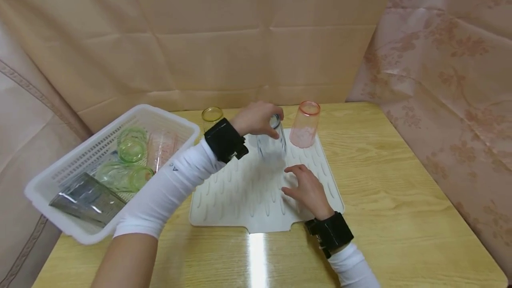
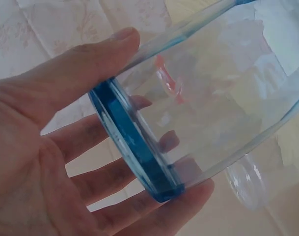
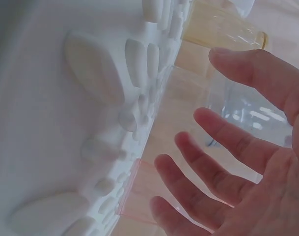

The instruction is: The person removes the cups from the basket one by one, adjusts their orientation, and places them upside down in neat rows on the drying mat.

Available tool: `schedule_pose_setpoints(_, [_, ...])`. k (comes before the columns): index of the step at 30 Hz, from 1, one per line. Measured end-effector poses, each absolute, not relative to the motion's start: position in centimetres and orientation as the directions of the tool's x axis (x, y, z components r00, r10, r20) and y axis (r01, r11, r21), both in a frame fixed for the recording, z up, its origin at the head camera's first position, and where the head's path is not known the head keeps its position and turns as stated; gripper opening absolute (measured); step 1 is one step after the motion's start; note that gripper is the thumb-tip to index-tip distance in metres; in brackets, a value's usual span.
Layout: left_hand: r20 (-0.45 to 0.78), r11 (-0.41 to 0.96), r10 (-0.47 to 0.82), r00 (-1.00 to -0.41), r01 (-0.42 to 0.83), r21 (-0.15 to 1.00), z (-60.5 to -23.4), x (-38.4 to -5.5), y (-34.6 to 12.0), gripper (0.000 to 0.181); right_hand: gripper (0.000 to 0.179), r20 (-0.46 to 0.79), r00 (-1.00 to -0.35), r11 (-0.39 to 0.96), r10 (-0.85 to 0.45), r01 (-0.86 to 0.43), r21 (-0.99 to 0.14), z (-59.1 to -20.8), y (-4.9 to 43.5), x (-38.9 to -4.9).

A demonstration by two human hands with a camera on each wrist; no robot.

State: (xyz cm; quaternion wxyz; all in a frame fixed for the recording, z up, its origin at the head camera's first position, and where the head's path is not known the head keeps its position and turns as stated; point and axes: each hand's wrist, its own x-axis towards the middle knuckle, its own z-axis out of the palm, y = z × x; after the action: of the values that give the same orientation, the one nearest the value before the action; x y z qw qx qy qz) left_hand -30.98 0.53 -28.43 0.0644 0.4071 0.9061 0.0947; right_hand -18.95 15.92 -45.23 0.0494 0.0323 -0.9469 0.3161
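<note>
Your left hand (image 1: 258,118) holds the clear blue-based tumbler (image 1: 270,148) upside down over the far part of the white drying mat (image 1: 248,208), towards the far edge of the tabletop (image 1: 400,217); your thumb and fingers (image 2: 107,178) curl round its thick blue base, the fingers set apart from one another; in the right wrist view a gap shows between its rim and the mat; your right hand (image 1: 306,190) hangs near it on the near side, above the mat's right half, its fingers spread and slightly bent; a pink tumbler (image 1: 305,129) stands upside down at the mat's far right corner; a yellow tumbler (image 1: 212,117) is at the mat's far left corner, partly hidden behind your left wrist strap (image 1: 224,139); at the tabletop's left edge sits a white plastic basket (image 1: 168,116) holding two green glasses (image 1: 118,177), a pink glass (image 1: 160,148) and a dark grey glass (image 1: 90,199), which lies tilted at the basket's near end.
</note>
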Motion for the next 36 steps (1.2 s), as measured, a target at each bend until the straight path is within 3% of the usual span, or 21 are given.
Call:
schedule_pose_setpoints(5, [-0.025, 0.643, 0.76, -0.65, 0.745, 0.179, -29.1, -31.4, 1.7, 0.048, 0.047, 0.131, -0.991, 0.792, -0.029, -0.103, -0.602, -45.0, 15.7, -18.4])
schedule_pose_setpoints(12, [-0.053, 0.619, 0.778, -0.626, 0.75, 0.234, -30.2, -32.1, 3.2, 0.05, 0.048, 0.121, -0.993, 0.775, 0.017, -0.063, -0.628, -44.7, 15.7, -18.0])
schedule_pose_setpoints(27, [-0.075, 0.617, 0.782, -0.619, 0.75, 0.24, -31.3, -32.1, 5.3, 0.048, 0.042, 0.169, -0.98, 0.715, 0.109, -0.041, -0.698, -45.1, 20.2, -17.6])
schedule_pose_setpoints(36, [-0.084, 0.625, 0.776, -0.625, 0.745, 0.233, -31.9, -31.8, 6.5, 0.045, 0.043, 0.094, -0.978, 0.696, 0.185, 0.063, -0.715, -45.3, 22.6, -17.0])
